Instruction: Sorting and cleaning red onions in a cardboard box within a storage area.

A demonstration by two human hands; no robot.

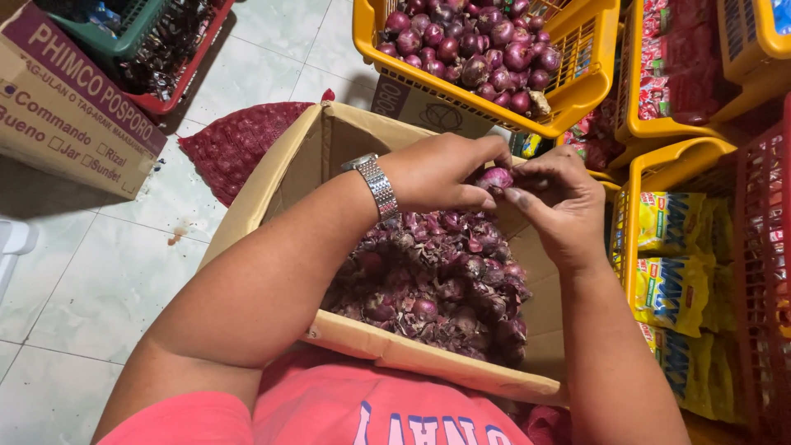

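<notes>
Left hand (437, 171) and right hand (560, 202) pinch one red onion (495, 178) from either side, long axis roughly horizontal, above cardboard box (272, 185).

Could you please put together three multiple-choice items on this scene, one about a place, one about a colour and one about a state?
1. Where is the small red onion that both hands hold?
A. Over the open cardboard box
B. Inside the yellow basket
C. On the tiled floor

2. What colour is the mesh sack lying on the floor beside the box?
A. Green
B. Red
C. White

3. How do the hands hold the onion?
A. The left hand alone lifts it
B. It lies loose, untouched
C. It is pinched between the fingertips of the left hand and the right hand

Answers:
1 A, the onion sits above the box full of onions and dry skins.
2 B, the sack's netting is red.
3 C, fingers of both hands close on the onion.
</notes>
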